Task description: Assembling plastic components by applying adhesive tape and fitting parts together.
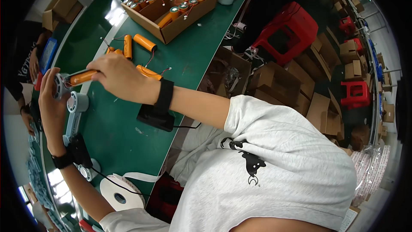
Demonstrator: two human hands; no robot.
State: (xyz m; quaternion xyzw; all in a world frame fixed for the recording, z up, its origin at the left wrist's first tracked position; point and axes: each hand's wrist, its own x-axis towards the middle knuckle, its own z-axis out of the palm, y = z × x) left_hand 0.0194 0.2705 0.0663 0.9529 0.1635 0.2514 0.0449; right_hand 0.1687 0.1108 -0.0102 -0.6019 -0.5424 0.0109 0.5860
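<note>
My left hand (51, 103), raised at the left of the bench, is closed around a pale grey housing with a round ribbed end (60, 87). Between the fingers of my right hand (118, 77) is an orange cylindrical battery (82, 78), its far end at the housing's opening. Thin wires show where the two meet; whether the battery is inside cannot be made out. Just below sits a similar round-headed housing (78, 102) with a light blue handle. Several loose orange batteries, one an upright battery (128, 46), lie beyond my right hand with leads attached.
A cardboard box (171, 28) packed with wired batteries stands at the far side of the green bench (124, 133). A white tape roll (120, 193) lies near me. Other people's hands (32, 71) are at the left. Red stools (292, 30) and cartons stand at the right.
</note>
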